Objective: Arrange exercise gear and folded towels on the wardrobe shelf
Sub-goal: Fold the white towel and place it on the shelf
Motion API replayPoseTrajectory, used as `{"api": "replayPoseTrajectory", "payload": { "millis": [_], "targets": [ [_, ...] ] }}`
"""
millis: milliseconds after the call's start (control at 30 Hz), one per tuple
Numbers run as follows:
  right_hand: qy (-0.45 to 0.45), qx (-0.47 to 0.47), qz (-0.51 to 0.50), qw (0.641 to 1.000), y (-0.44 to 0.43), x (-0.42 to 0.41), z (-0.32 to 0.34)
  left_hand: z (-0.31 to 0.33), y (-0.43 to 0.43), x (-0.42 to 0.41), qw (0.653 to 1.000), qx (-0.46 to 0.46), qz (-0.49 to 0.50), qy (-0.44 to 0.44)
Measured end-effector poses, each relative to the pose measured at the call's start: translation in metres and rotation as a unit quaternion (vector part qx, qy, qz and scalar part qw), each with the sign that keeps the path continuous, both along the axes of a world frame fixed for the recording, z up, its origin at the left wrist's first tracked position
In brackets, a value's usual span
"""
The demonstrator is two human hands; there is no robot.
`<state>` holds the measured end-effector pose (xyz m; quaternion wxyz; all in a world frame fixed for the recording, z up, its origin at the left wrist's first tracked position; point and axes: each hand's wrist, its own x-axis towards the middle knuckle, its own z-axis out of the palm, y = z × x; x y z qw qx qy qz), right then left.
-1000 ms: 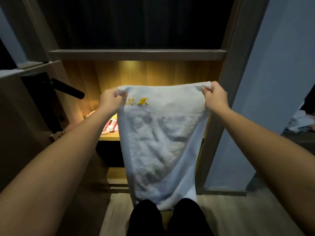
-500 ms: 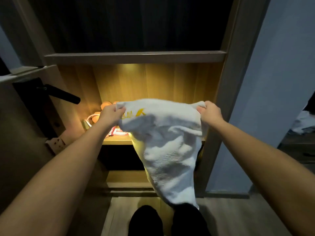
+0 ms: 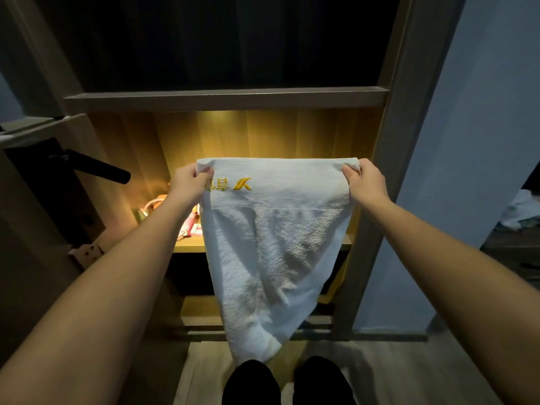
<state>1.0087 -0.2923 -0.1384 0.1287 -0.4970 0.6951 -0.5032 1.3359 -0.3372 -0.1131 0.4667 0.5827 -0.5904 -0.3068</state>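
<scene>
A white towel [image 3: 274, 244] with a yellow embroidered mark near its top hangs stretched in front of the lit wardrobe shelf [image 3: 188, 247]. My left hand [image 3: 190, 184] pinches its top left corner and my right hand [image 3: 365, 182] pinches its top right corner. The towel's lower end tapers down to just above my feet. Pink and white exercise gear [image 3: 191, 226] lies on the shelf's left part, partly hidden behind my left arm and the towel.
A wooden board [image 3: 225, 97] runs above the lit compartment, with dark hanging space over it. An open door with a black handle [image 3: 99, 168] stands at the left. The wardrobe's side post [image 3: 380, 171] and a blue-grey wall [image 3: 467, 171] are at the right. Clothes lie at far right [image 3: 523, 211].
The towel was bunched and lowered toward the shelf half a second ago. Both hands have since lifted and pulled it taut, so it hangs flat again with the yellow mark facing me.
</scene>
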Motion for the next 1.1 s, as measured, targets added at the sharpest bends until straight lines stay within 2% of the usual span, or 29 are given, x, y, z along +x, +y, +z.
{"api": "replayPoseTrajectory", "payload": {
  "millis": [333,567,733,800,933,1100],
  "targets": [
    [-0.008,-0.065,0.039,0.997,0.027,0.008,0.014,0.006,0.031,0.010,0.998,-0.001,-0.021,0.067],
    [-0.037,-0.104,0.063,0.992,0.091,0.012,0.008,0.004,0.095,0.021,0.995,-0.033,-0.034,0.084],
    [-0.064,-0.190,0.032,0.979,0.154,0.028,0.011,0.005,0.153,0.027,0.988,-0.113,-0.001,0.105],
    [-0.081,-0.230,0.028,0.970,0.181,0.034,0.018,0.007,0.177,0.029,0.982,-0.165,0.024,0.092],
    [-0.092,-0.252,0.035,0.963,0.234,0.044,0.022,0.007,0.228,0.033,0.959,-0.269,0.074,0.042],
    [-0.106,-0.279,0.050,0.953,0.298,0.054,0.031,0.017,0.290,0.039,0.947,-0.304,0.088,0.058]
  ]
}}
